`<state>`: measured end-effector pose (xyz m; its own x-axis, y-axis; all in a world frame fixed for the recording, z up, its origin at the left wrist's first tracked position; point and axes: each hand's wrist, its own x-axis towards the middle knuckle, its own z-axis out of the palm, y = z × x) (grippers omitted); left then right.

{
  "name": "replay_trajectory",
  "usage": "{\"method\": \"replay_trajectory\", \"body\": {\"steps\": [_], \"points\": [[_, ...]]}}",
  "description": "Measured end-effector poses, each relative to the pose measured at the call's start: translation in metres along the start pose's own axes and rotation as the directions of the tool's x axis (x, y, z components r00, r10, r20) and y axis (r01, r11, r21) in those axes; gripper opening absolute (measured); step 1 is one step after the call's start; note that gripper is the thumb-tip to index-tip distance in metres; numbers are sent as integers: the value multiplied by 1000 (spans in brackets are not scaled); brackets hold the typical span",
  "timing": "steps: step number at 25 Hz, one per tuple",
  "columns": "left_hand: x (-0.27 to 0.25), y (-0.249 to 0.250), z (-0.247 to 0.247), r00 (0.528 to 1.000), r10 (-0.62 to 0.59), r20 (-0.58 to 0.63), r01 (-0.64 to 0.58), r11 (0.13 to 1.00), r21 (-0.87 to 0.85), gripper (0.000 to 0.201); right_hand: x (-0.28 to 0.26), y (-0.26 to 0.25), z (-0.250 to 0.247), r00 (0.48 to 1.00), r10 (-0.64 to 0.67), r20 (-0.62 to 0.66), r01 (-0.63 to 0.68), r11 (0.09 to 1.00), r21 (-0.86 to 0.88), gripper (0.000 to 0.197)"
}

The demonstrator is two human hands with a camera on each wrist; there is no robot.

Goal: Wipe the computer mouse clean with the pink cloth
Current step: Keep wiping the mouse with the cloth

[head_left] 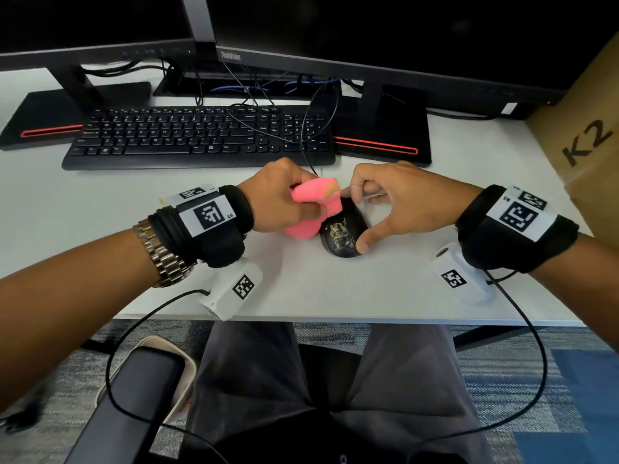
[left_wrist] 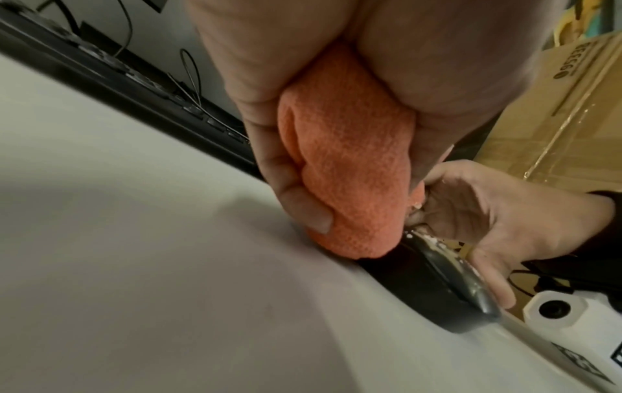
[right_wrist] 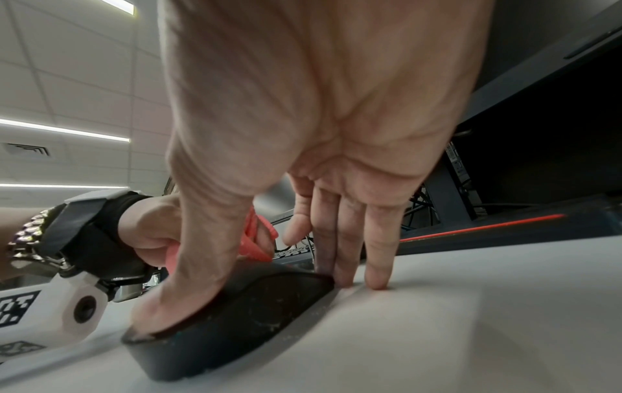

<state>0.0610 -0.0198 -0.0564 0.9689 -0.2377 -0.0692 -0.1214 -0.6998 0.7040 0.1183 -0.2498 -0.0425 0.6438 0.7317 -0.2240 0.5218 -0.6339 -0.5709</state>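
On the white desk (head_left: pixel 335 296), just near of the black keyboard (head_left: pixel 197 139), lies the glossy black computer mouse (head_left: pixel 345 226), smeared with yellowish grime. The right hand (head_left: pixel 398 202) braces it, thumb at the near end and fingers at the far end. The left hand (head_left: pixel 278 199), clenched round the bunched pink cloth (head_left: pixel 315 202), would do best to press firmly and sweep nearward over the smear.
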Motion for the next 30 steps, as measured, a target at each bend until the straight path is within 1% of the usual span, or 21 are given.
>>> {"method": "replay_trajectory", "body": {"steps": [2,4,6,10,17,19,20,22,23,25,26,28,30], "points": [[0,2,2,999,47,3,-47,998,38,16,0,-1,0,1000,7,2,-7,1000,-14,67],[0,5,4,994,106,-4,-105,990,95,4,0,-1,0,1000,4,-1,-4,1000,-23,68],[-3,9,6,989,146,-11,-143,979,146,10,1,0,0,1000,-1,-1,1,1000,-20,67],[-10,17,6,981,194,17,-194,966,171,20,1,1,0,1000,-3,3,3,1000,-8,65],[-19,25,11,959,267,93,-280,943,179,22,2,1,0,1000,-13,4,13,1000,6,65],[-21,23,9,965,253,64,-260,955,143,22,1,0,0,1000,-8,6,8,1000,-1,65],[-21,20,7,972,236,19,-237,965,115,21,1,0,0,1000,-1,5,1,1000,-6,64],[-18,11,3,983,164,-80,-159,985,66,24,0,0,0,1000,10,9,-9,1000,-15,62],[-15,7,2,987,122,-106,-116,991,60,27,0,-1,0,1000,7,11,-7,1000,-18,61],[-12,1,3,992,61,-114,-54,997,63,28,0,-2,0,1000,-3,5,3,1000,-18,60],[-11,1,5,993,51,-106,-45,997,62,27,0,-1,0,1000,-5,2,5,1000,-17,60],[-12,6,11,995,57,-83,-54,998,38,24,0,0,0,1000,-1,2,1,1000,-10,61],[-15,12,14,994,89,-65,-88,996,19,25,1,2,0,1000,1,1,-1,1000,1,64]]}}
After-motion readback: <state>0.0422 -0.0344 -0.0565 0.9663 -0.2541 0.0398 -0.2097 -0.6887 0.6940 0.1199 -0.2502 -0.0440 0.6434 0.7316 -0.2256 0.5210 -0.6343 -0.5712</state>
